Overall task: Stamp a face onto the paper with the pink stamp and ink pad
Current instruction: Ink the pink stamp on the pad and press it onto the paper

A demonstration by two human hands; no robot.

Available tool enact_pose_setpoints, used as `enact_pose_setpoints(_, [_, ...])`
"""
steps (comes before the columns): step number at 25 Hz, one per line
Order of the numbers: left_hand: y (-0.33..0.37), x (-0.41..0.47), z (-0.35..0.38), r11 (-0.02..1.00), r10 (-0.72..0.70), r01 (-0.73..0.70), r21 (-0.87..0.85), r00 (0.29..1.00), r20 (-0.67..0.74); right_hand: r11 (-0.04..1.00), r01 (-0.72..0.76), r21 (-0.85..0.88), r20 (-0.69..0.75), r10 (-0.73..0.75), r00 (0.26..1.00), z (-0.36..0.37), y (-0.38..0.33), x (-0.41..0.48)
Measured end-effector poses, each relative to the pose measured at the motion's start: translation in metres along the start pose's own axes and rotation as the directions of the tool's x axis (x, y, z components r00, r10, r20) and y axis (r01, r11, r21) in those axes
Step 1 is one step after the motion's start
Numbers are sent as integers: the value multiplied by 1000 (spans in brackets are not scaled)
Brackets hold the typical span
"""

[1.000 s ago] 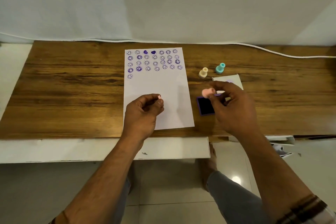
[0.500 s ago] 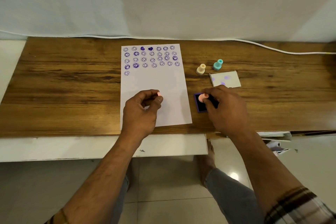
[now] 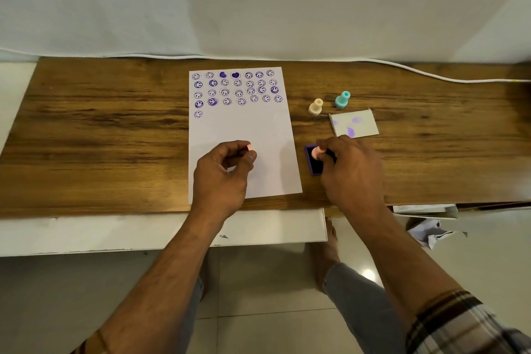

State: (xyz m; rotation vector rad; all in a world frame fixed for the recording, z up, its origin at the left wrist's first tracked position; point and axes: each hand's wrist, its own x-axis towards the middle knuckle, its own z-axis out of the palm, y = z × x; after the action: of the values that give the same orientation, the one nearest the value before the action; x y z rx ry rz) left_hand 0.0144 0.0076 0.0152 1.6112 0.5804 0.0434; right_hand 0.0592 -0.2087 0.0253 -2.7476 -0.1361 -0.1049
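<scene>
Head camera, looking down over a brown wood-grain tabletop [image 3: 100, 138] set against a pale wall. A white sheet of paper [image 3: 253, 135] lies upright near the middle of the table. Its top part carries rows of small purple stamped smiley faces [image 3: 238, 92], with two solid purple hearts in the top row and one lone face starting a fifth row at the left edge. The lower two thirds of the sheet are blank.

The left hand [image 3: 221, 175] rests on the lower left part of the paper, fingers curled inward, the thumb and forefinger pinching a tiny pink piece [image 3: 249, 147]; what that piece is cannot be told.

Just right of the paper lies a small square ink pad with a purple rim and dark centre [image 3: 313, 161]. The right hand [image 3: 350, 172] covers its right side, fingers closed around a small pink plastic stamp [image 3: 316, 152], which stands on the pad's dark surface, its rounded top showing beside the thumb.

Farther back on the table, a cream-coloured plastic stamp [image 3: 315, 106] and a teal plastic stamp [image 3: 342, 99] stand upright near each other. Just in front of them lies a white rectangular card smudged with purple ink [image 3: 355, 123], close to the right hand's knuckles. A white cable [image 3: 431, 75] runs along the table's far edge.

Below the table edge, a plaid sleeve [image 3: 459, 322], grey trouser legs and a bare foot appear over a pale tiled floor.
</scene>
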Motion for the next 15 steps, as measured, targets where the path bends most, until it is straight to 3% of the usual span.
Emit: enact_pose_setpoints(15, [4, -4, -1, 999, 0, 0, 32, 1000, -15, 1000, 4, 7, -64, -3, 998, 8, 1, -6])
